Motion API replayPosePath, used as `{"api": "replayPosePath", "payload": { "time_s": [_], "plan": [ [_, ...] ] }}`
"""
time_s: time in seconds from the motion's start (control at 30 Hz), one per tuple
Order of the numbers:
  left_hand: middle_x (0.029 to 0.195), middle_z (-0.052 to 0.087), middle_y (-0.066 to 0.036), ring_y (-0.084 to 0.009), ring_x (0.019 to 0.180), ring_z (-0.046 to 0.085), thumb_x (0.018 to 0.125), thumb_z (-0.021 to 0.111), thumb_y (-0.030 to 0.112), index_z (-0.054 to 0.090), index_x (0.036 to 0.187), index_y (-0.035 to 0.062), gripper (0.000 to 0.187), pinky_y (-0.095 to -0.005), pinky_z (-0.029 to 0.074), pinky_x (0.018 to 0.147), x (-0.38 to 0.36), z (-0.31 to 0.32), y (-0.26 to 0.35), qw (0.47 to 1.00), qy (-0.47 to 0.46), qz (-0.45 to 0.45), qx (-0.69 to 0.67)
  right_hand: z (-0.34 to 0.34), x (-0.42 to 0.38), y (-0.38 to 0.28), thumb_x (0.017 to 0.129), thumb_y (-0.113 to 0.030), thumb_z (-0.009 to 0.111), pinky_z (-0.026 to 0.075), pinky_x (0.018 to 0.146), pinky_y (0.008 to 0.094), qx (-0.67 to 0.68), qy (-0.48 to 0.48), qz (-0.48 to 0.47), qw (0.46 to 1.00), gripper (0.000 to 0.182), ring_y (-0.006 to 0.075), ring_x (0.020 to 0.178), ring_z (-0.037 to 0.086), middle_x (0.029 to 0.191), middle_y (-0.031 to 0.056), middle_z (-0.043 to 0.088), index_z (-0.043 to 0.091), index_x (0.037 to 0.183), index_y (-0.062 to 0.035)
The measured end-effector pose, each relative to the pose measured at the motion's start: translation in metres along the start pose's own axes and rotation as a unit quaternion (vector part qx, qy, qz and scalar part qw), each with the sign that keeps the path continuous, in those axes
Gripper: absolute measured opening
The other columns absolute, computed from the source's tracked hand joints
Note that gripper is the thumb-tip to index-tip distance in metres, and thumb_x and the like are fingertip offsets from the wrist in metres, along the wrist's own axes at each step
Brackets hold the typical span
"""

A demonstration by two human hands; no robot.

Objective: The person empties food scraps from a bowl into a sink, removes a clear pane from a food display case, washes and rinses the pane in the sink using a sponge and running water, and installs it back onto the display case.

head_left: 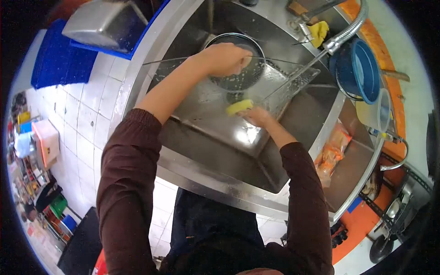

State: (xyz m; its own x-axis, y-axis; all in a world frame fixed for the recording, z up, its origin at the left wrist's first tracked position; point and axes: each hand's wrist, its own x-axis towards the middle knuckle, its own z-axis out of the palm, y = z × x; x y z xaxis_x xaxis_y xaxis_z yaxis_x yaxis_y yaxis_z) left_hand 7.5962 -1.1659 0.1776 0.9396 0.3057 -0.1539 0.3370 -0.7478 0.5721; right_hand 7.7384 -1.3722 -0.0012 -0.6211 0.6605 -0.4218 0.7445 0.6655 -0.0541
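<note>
In the head view, the left hand [224, 58] grips the rim of the round pan [238, 62], keeping it steady inside the sink [201, 105]. The right hand [256, 115], just below the pan, is closed on a yellow sponge [239, 107], held ready against wet steel. Both arms stretch forward over the sink edge; the faucet [341, 39] hangs beside the pan.

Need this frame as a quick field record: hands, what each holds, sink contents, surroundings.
left hand: grips rim of round metal bowl
right hand: holds yellow sponge
being scrubbed: clear rectangular tray, soapy, tilted in steel sink
faucet: flexible hose above the sink; water flow unclear
right of sink: blue bucket, orange packet
sleeves: dark maroon
</note>
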Motion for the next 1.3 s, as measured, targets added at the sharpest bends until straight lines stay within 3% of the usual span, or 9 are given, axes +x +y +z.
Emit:
{"api": "replayPosePath", "payload": {
  "time_s": [0.17, 0.33, 0.57, 0.77, 0.97, 1.07, 1.1, 1.17, 1.3],
  "plan": [
    [0.074, 0.062, -0.009, -0.0285, 0.071, 0.059, 0.073, 0.058, 0.016, 0.053, 0.08, 0.0075, 0.012, -0.0392, 0.043, 0.063, -0.016, 0.0, 0.008, 0.999, -0.004, 0.035, -0.034, -0.034, 0.007, -0.009, 0.084, -0.017, 0.038, 0.044, 0.077, 0.0317, 0.089, 0.006, 0.038, 0.995, 0.047, 0.0163, 0.089, 0.056, 0.111, 0.0017, 0.053, 0.032, 0.13, -0.0208],
    [0.071, 0.062, -0.008, -0.026, 0.069, 0.06, 0.071, 0.058, 0.015, 0.054, 0.075, 0.0071, 0.01, -0.0369, 0.044, 0.061, -0.014, 0.007, 0.001, 0.999, 0.024, 0.036, -0.031, -0.079, 0.083, -0.051, 0.079, -0.013, 0.041, 0.035, 0.086, 0.0293, -0.077, 0.28, 0.1, 0.952, 0.058, 0.0098, 0.115, 0.035, 0.13, -0.0031, 0.035, 0.024, 0.134, -0.0168],
    [0.07, 0.063, -0.009, -0.0218, 0.062, 0.06, 0.073, 0.056, 0.019, 0.057, 0.076, 0.0051, 0.014, -0.0317, 0.046, 0.056, -0.006, 0.011, -0.01, 0.999, -0.047, -0.005, 0.021, 0.043, 0.139, -0.101, 0.079, -0.018, 0.041, 0.019, 0.101, 0.0356, -0.07, 0.138, 0.069, 0.986, 0.055, 0.0143, 0.116, 0.036, 0.133, 0.0007, 0.034, 0.028, 0.131, -0.0119],
    [0.077, 0.064, -0.005, -0.0179, 0.059, 0.06, 0.08, 0.045, 0.025, 0.062, 0.09, 0.008, 0.026, -0.0306, 0.048, 0.054, 0.006, 0.014, -0.019, 0.982, -0.108, -0.092, -0.127, -0.115, 0.166, -0.1, 0.08, -0.021, 0.039, 0.011, 0.106, 0.0358, 0.179, 0.224, 0.213, 0.934, 0.045, 0.0147, 0.121, 0.032, 0.129, 0.0005, 0.039, 0.04, 0.125, -0.0157],
    [0.077, 0.064, -0.006, -0.018, 0.06, 0.06, 0.081, 0.048, 0.028, 0.06, 0.091, 0.0059, 0.028, -0.031, 0.048, 0.055, 0.0, 0.014, 0.014, 0.981, -0.123, -0.083, -0.126, -0.015, 0.157, -0.102, 0.081, -0.022, 0.039, 0.021, 0.102, 0.038, -0.202, 0.146, -0.013, 0.968, 0.043, 0.0178, 0.117, 0.037, 0.126, 0.0012, 0.042, 0.041, 0.124, -0.0149],
    [0.075, 0.064, -0.007, -0.0178, 0.059, 0.059, 0.082, 0.05, 0.033, 0.061, 0.082, 0.0021, 0.033, -0.0315, 0.047, 0.055, 0.004, 0.02, 0.018, 0.986, -0.116, -0.073, -0.098, -0.067, 0.14, -0.104, 0.083, -0.026, 0.039, 0.022, 0.101, 0.0388, -0.087, 0.198, 0.102, 0.971, 0.044, 0.0203, 0.119, 0.034, 0.126, 0.0038, 0.042, 0.039, 0.125, -0.0139],
    [0.074, 0.064, -0.007, -0.0179, 0.058, 0.059, 0.081, 0.05, 0.034, 0.061, 0.082, 0.0024, 0.034, -0.0316, 0.047, 0.055, 0.004, 0.02, 0.018, 0.988, -0.114, -0.071, -0.082, -0.119, 0.132, -0.097, 0.083, -0.028, 0.039, 0.019, 0.103, 0.0381, 0.329, 0.304, 0.133, 0.884, 0.046, 0.0207, 0.122, 0.029, 0.128, 0.0045, 0.039, 0.037, 0.127, -0.0128],
    [0.071, 0.064, -0.007, -0.018, 0.057, 0.059, 0.081, 0.051, 0.036, 0.062, 0.078, 0.0029, 0.036, -0.0317, 0.047, 0.055, 0.004, 0.019, 0.021, 0.986, -0.119, -0.098, -0.07, -0.144, 0.15, -0.087, 0.083, -0.029, 0.04, 0.018, 0.104, 0.0379, 0.528, 0.429, 0.152, 0.717, 0.049, 0.0228, 0.126, 0.024, 0.13, 0.0068, 0.036, 0.035, 0.128, -0.0094],
    [0.063, 0.062, -0.006, -0.019, 0.054, 0.058, 0.076, 0.054, 0.044, 0.064, 0.066, 0.0046, 0.042, -0.0327, 0.047, 0.054, 0.012, 0.014, 0.021, 0.973, -0.157, -0.163, 0.037, -0.153, 0.194, -0.071, 0.081, -0.026, 0.042, 0.023, 0.1, 0.0388, 0.133, 0.504, 0.258, 0.813, 0.051, 0.0258, 0.121, 0.031, 0.128, 0.0098, 0.038, 0.035, 0.126, -0.005]
  ]
}}
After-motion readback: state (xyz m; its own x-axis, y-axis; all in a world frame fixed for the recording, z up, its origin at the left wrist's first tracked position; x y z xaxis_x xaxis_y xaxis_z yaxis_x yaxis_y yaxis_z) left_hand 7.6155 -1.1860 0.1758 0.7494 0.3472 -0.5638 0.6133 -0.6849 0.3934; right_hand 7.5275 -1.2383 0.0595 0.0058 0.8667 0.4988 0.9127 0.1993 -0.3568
